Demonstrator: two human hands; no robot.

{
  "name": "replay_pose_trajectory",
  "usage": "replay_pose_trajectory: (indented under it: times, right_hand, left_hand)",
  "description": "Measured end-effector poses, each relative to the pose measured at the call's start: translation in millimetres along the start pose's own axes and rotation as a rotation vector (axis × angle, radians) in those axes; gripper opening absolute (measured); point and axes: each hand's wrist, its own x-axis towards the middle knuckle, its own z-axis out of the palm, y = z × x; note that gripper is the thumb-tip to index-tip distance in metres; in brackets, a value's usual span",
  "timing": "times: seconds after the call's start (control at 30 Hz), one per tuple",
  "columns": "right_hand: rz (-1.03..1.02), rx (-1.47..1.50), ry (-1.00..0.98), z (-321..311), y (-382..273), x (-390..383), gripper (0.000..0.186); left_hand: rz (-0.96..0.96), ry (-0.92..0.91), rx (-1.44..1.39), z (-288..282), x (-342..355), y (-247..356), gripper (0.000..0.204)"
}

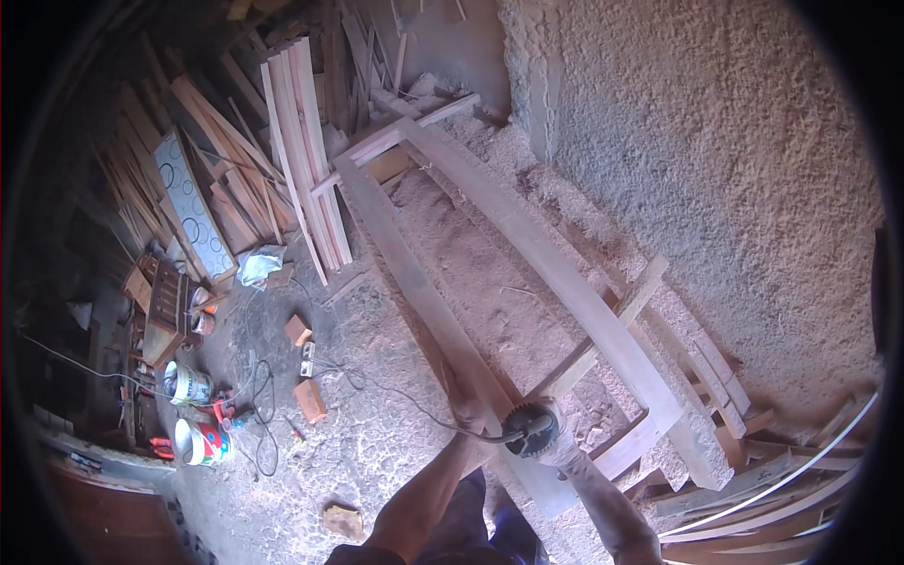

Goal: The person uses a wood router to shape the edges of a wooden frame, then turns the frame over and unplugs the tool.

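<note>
A long pale board (419,282) runs away from me, its near end by my legs. On its near part sits a corded power tool (532,428) with a dark, round, ridged top; its exact kind I cannot make out. My right hand (562,444) is closed around the tool's right side. My left hand (468,414) is at the board's left edge, just left of the tool, where the grey cord (414,403) passes. Its fingers are too small and blurred to tell whether they grip anything. A second long board (537,245) lies to the right.
Crosspieces (607,330) bear both boards. Sawdust (471,250) covers the floor between them. Upright planks (303,160) stand at the far end. To the left are bricks (309,400), a power strip (308,358) and buckets (195,443). A rough wall (697,141) rises on the right, with stacked timber (753,485) below.
</note>
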Motion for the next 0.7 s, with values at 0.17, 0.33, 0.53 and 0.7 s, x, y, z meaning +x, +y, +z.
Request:
replay_pose_trajectory:
  times: [0.17,0.33,0.53,0.7]
  right_hand:
    - [0.003,0.067,-0.027,16.3,26.2,24.4,0.076]
    - [0.035,0.076,-0.037,29.6,23.5,61.4,0.071]
    - [0.14,0.142,-0.144,62.9,49.0,96.1,0.067]
    - [0.116,-0.103,-0.22,76.3,75.6,129.1,0.072]
  left_hand:
    - [0.119,0.023,0.106,7.1,-5.7,-20.3,0.067]
    - [0.293,0.119,0.265,3.9,-0.7,-37.1,0.062]
    - [0.03,0.021,0.054,4.9,-0.4,-50.9,0.06]
    - [-0.141,0.083,-0.117,8.3,3.6,5.5,0.063]
